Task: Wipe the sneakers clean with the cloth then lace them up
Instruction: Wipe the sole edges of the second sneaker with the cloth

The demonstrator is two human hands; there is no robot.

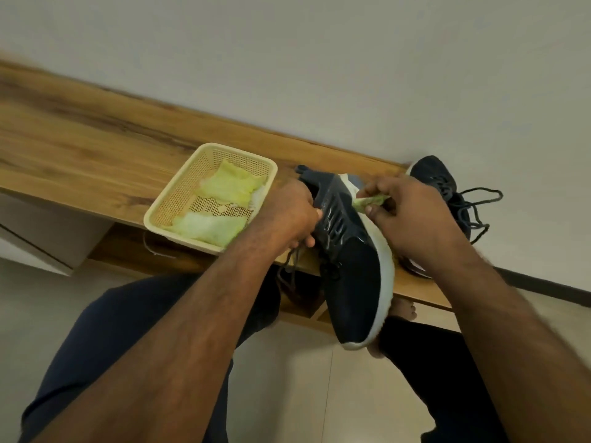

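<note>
The person's left hand [295,215] is curled around the collar side of a dark navy knit sneaker with a white foam sole [347,260], steadying it with the toe pointing back toward the person's lap and the heel resting toward the bench. The right hand [406,212] pinches a small bunched yellow-green cloth [371,200] and presses it against the white sole edge near the heel of that sneaker.

Status of step 1, wiping: in progress on sneaker 1. The cloth contacts the sole rim only; whether the upper has been cleaned cannot be determined. The sole edge toward the toe appears pale, but motion blur prevents a reliable check for dirt.

Sneaker 2, a matching dark navy sneaker [438,183], lies on the long wood-grain bench [96,155] just beyond the right hand, against the wall. Its dark laces [479,206] trail loose across the bench and are not tied. It is not being handled.

Status of step 2, lacing: not started, by judgement. Loose dark lace ends [292,263] hang below the left hand from sneaker 1.

To the left of the left hand, a cream perforated plastic basket [179,190] sits at the front edge of the bench. It holds 2 or more further yellow-green cloths [230,187], lying flat.

Remaining work, as judged: finish wiping sneaker 1, wipe sneaker 2, then lace both sneakers.
</note>
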